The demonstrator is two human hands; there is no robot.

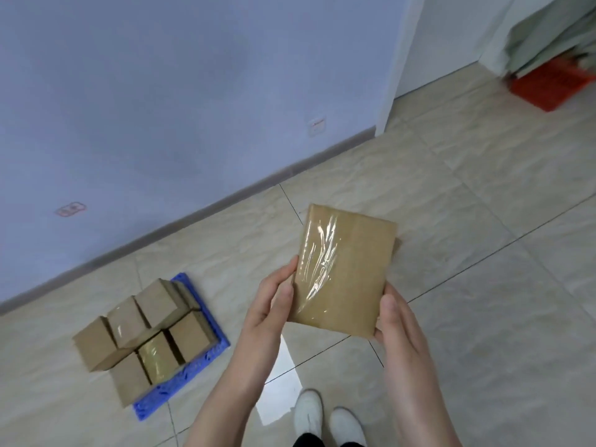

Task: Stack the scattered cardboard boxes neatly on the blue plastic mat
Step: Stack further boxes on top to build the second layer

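A cardboard box [346, 272] with clear tape down its top hangs in the air above the floor, held between both hands. My left hand [269, 304] grips its left edge, thumb on top. My right hand [395, 321] grips its lower right corner. To the lower left, a blue plastic mat [183, 375] lies on the tiles near the wall. Several cardboard boxes [142, 330] stand on the blue plastic mat in two layers, packed side by side.
A wall with a grey skirting board runs diagonally behind the mat. An orange crate [548, 83] with pale sheets in it stands at the far right. My white shoes [325, 417] are at the bottom of the view, on beige floor tiles.
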